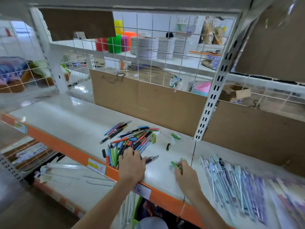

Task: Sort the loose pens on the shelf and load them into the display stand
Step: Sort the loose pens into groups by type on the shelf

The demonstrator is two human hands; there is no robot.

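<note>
Loose pens being handled on a white shelf (69, 123) with an orange front edge.

The pile of pens (132, 141) is spread mid-shelf; its near edge is covered by the left hand (131, 164), fingers curled among pens. A green pen (176, 165) is pinched by the right hand (187, 175). Packaged pens (231, 180) lie right.

My left hand (132, 164) covers the near ends of the pen pile (132, 141); the packaged pens (234, 182) smear toward the right edge (motion blur), cut off there.
</note>
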